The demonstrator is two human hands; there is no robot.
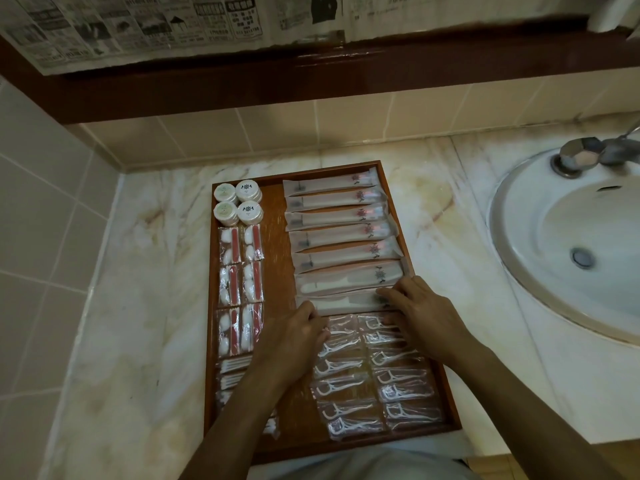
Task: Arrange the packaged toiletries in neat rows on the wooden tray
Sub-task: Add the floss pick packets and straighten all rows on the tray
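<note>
Marble worktop (145, 306), pale and veined, carries the wooden tray (277, 271), whose near edge reaches the worktop's front edge, with a bare strip of marble on its left and a narrower one between its right rim and the white sink (568, 244). Along the tray's left edge, four round white soaps (238, 203) fill the far corner, then paired packets of cotton pads with red strips (241, 271) run toward the near edge, followed by small packets of white sticks (235, 365). A bare lane of wood runs down the middle of the tray. The left hand (294, 336) rests there with fingers curled, pinching the left end of the nearest long white sachet (346, 304). Seven more long sachets (337, 220) lie stacked in a row up to the far right corner, nearly touching the right rim. The right hand (420, 311) lies on the sachet's right end, fingers slightly spread, fingertips pressing on the wrapper. Clear floss-pick packets (377, 375) sit in two columns toward the near right corner. Beige tiles (242, 133), a dark wooden ledge (311, 81) and newspaper sheets (138, 26) back the worktop; a chrome tap (585, 154) stands on the sink.
</note>
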